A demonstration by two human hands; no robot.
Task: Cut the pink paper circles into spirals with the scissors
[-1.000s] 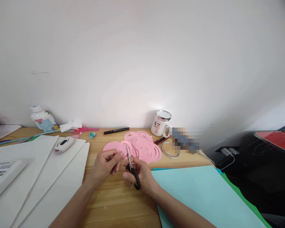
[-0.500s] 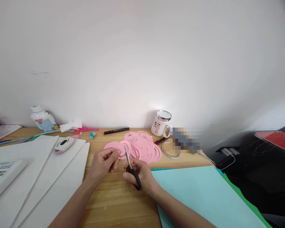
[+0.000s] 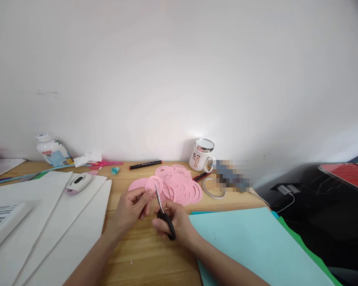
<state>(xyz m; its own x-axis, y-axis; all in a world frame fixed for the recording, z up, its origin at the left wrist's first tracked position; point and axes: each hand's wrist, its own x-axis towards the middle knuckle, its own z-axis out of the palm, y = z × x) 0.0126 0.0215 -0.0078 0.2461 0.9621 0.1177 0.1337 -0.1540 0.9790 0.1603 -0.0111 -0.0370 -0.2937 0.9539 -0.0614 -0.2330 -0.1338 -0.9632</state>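
Observation:
Between the thumb and fingers of my left hand point(image 3: 135, 204) is a small pink paper circle point(image 3: 151, 184) with a curved line on it. My right hand point(image 3: 177, 222) grips black-handled scissors point(image 3: 166, 222), whose blades point up and away and meet the right side of the circle. How far the blades are apart is hard to make out. Just beyond both hands lies a pile of pink paper rings and cut-outs point(image 3: 183, 186). A larger pink paper disc point(image 3: 137, 184) rests on the table behind my left hand.
White sheets point(image 3: 86, 222) lie at left with a white device point(image 3: 79, 182) on them. Along the wall are a bottle point(image 3: 53, 150), pink scissors point(image 3: 107, 163), a black marker point(image 3: 145, 165) and a mug point(image 3: 201, 155). Tape ring point(image 3: 213, 188) and light-blue paper point(image 3: 250, 242) are at right.
The small pink circle has turned in my left hand and now faces me more fully. The scissors stay at its right side; both hands have shifted only slightly.

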